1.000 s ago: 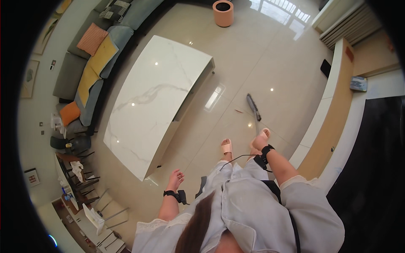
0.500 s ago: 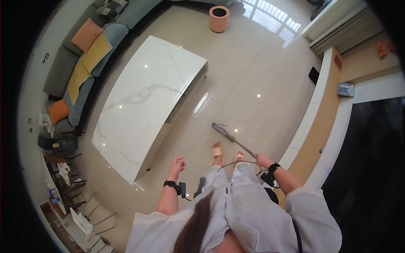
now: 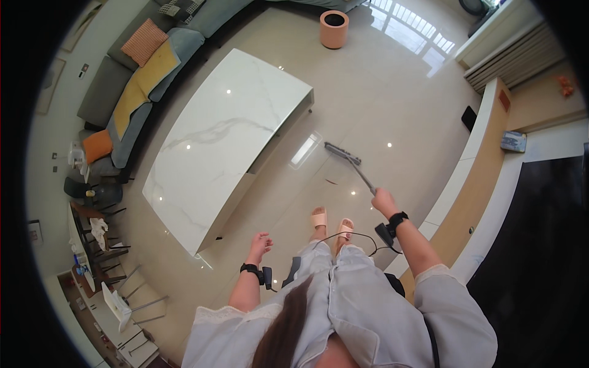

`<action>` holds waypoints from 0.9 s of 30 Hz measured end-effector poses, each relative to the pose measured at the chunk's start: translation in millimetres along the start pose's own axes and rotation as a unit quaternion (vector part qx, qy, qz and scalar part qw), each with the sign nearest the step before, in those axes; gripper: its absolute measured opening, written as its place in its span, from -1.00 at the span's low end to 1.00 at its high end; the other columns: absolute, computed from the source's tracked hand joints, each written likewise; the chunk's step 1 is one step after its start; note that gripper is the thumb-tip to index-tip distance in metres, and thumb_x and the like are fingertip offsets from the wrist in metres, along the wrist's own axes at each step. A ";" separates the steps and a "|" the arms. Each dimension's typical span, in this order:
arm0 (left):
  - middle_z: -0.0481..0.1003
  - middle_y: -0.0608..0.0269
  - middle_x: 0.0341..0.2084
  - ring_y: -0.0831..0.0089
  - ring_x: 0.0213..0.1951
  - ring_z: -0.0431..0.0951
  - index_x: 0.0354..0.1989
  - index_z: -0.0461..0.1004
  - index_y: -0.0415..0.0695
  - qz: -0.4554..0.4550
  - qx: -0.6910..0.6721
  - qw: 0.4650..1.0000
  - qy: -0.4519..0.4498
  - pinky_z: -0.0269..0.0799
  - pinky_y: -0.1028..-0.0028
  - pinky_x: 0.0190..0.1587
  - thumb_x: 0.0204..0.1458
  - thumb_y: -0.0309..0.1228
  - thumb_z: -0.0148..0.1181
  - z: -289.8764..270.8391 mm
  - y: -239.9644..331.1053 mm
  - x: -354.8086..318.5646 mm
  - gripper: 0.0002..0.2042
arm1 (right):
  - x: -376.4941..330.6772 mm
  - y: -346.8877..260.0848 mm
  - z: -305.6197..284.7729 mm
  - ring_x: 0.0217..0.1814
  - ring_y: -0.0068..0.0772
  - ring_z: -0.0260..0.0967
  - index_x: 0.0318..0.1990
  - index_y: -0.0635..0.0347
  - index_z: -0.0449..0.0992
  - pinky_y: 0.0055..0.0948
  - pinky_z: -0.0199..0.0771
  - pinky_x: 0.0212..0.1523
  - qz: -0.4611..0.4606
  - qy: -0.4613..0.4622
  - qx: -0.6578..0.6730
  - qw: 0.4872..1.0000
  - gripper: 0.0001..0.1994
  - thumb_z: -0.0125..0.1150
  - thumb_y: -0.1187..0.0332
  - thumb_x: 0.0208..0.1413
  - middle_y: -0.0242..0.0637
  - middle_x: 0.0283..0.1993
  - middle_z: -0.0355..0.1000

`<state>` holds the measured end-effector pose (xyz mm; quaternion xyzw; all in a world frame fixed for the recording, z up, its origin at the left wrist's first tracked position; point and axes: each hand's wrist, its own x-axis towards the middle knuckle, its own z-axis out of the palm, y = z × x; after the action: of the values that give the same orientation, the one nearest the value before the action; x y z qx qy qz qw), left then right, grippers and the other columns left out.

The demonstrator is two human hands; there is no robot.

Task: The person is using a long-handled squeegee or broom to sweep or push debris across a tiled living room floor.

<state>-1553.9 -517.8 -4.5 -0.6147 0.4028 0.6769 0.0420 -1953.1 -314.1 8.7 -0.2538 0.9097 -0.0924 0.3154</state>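
Note:
My right hand (image 3: 384, 202) is closed around the grey handle of a broom (image 3: 343, 154). The broom's long, narrow head lies on the glossy floor ahead of my feet, angled to the handle. Between the broom head and my slippers lies a thin reddish-brown scrap (image 3: 331, 181), apart from both. My left hand (image 3: 261, 243) hangs in the air beside the near end of the white coffee table (image 3: 215, 129), its fingers loosely bent and holding nothing visible.
A long low cabinet (image 3: 475, 165) runs along the right side. Far ahead stands a pink bin (image 3: 334, 37). The grey sofa (image 3: 104, 92) lines the left, with a chair (image 3: 116, 303) nearer. A cable (image 3: 356, 234) loops between my wrists above my slippers (image 3: 319, 216).
My right hand has pushed the broom forward, past the scrap, and its head has turned. The scrap now lies on the near side of the head. My left hand has barely moved.

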 end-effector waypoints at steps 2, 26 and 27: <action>0.31 0.31 -0.52 0.51 -0.45 0.35 -0.21 0.17 -0.10 -0.007 -0.010 1.000 0.015 0.28 0.52 -0.41 -0.13 -0.44 -0.13 2.5 -3.7 -10.1 -0.76 | 16.3 -19.1 10.5 -0.30 -0.05 0.29 -0.38 0.20 0.41 -0.25 0.31 -0.30 -0.002 0.002 -0.005 1.000 -0.80 -0.08 0.45 -0.24 -0.04 -0.40 0.35; 0.33 0.30 -0.49 0.52 -0.44 0.36 -0.23 0.21 -0.10 0.005 -0.019 0.999 0.039 0.28 0.54 -0.42 -0.13 -0.43 -0.16 45.7 -56.1 -50.5 -0.77 | -38.2 92.0 49.6 -0.28 -0.07 0.27 -0.37 0.21 0.37 -0.23 0.27 -0.28 -0.125 -0.115 -0.010 0.985 -0.78 -0.09 0.40 -0.25 -0.04 -0.37 0.34; 0.34 0.30 -0.50 0.54 -0.45 0.36 -0.24 0.23 -0.09 0.021 -0.017 0.999 0.048 0.27 0.56 -0.45 -0.16 -0.45 -0.15 46.1 -59.2 -51.6 -0.76 | -35.5 88.1 43.4 -0.27 -0.07 0.27 -0.37 0.20 0.37 -0.23 0.27 -0.28 -0.127 -0.097 -0.006 0.987 -0.78 -0.09 0.40 -0.25 -0.05 -0.37 0.34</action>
<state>-1545.6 -427.9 7.4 -0.6382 0.4054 0.6545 -0.0020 -1937.8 -220.8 -35.5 -0.3765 0.8357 -0.1015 0.3866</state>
